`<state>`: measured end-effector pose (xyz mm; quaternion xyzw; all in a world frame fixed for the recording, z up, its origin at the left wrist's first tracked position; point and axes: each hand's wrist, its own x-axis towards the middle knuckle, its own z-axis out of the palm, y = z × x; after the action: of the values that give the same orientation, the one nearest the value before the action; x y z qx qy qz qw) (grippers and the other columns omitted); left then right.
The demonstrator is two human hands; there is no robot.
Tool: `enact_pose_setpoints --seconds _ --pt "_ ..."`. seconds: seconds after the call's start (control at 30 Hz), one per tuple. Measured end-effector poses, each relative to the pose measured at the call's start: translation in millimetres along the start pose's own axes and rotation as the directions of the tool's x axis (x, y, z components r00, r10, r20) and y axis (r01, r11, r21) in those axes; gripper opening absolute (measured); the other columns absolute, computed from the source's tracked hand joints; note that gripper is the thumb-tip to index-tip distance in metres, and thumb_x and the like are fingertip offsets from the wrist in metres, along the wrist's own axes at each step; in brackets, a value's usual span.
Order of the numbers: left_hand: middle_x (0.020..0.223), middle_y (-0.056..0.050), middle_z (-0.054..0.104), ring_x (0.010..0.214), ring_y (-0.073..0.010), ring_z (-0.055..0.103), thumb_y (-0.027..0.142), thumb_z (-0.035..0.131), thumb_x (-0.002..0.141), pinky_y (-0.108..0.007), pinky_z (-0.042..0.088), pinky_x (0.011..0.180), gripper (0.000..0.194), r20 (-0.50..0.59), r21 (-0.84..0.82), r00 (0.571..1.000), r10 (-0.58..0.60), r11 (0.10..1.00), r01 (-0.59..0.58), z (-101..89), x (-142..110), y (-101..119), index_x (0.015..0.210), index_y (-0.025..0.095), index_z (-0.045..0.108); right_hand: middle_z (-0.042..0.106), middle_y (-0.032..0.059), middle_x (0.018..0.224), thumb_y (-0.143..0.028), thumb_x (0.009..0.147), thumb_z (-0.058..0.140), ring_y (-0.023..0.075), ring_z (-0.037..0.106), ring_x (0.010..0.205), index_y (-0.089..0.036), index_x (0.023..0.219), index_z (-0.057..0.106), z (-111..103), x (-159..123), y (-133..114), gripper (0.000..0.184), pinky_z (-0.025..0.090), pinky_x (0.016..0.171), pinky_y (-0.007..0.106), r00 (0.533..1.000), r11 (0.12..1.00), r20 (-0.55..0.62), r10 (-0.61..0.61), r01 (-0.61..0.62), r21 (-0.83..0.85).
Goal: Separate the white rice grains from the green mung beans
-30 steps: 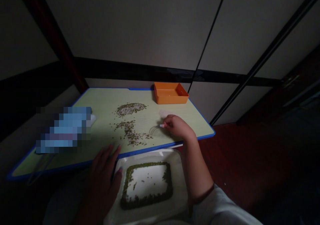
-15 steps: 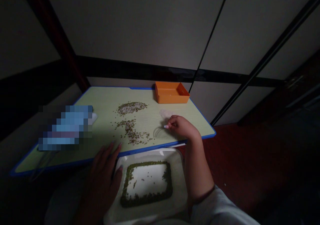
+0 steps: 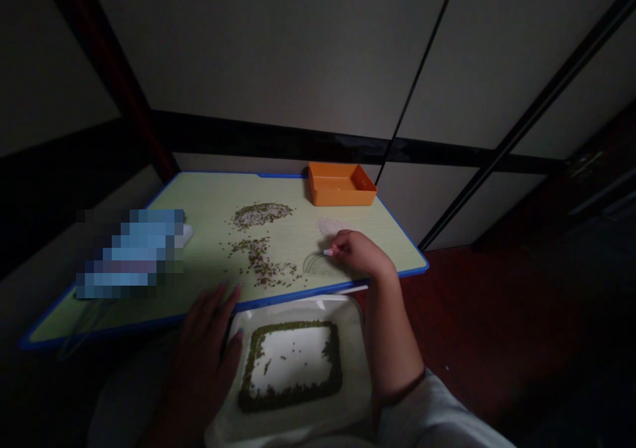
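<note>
My right hand (image 3: 360, 252) is over the right part of the pale table, its thumb and fingers pinched together. Whatever they hold, if anything, is too small to make out. Faint curved lines (image 3: 314, 262) show on the tabletop beside the fingertips, and a small patch of whitish grains (image 3: 330, 226) lies just behind them. My left hand (image 3: 206, 335) is in shadow, fingers stretched out over the table's front edge, thumb near the rim of a white tub. A pile of mixed green and whitish grains (image 3: 263, 214) and a looser scatter of grains (image 3: 261, 262) lie mid-table.
Small green beans (image 3: 335, 368) ring the floor of the white tub (image 3: 355, 322) below the table's front edge. An orange box (image 3: 342, 197) stands at the back right of the blue-edged table (image 3: 209, 193). A blurred-out blue object (image 3: 134, 252) is at left. Panelled doors rise behind.
My right hand has shifted very slightly to the left, still pinched. My left hand and the grain piles look the same.
</note>
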<state>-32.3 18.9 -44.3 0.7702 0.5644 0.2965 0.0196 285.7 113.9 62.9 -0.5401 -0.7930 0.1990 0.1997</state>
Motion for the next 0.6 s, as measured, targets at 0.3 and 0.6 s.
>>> enact_pose_setpoints --seconds 0.3,0.6 --pt "0.158 -0.011 0.04 0.15 -0.0328 0.033 0.033 0.042 0.093 -0.06 0.037 0.12 0.061 -0.01 0.029 1.0 0.014 0.999 -0.014 1.5 0.3 -0.5 0.153 0.031 0.029 0.054 -0.0019 0.068 -0.017 0.09 0.065 0.0095 0.042 0.062 -0.015 0.063 0.061 5.0 2.0 -2.4 0.027 0.029 0.061 0.024 0.999 1.0 0.032 -0.013 0.012 0.023" --pt "0.156 -0.012 0.042 0.149 -0.0336 0.034 0.032 0.042 0.093 -0.062 0.039 0.118 0.063 -0.029 0.039 0.999 0.045 0.998 -0.044 2.8 1.7 -1.5 0.154 0.032 0.026 0.069 0.0059 0.076 -0.026 0.092 0.066 0.0129 0.047 0.065 -0.015 0.074 0.073 0.8 0.9 1.1 0.022 0.03 0.062 0.026 0.997 0.986 -0.034 0.07 -0.074 -0.15"
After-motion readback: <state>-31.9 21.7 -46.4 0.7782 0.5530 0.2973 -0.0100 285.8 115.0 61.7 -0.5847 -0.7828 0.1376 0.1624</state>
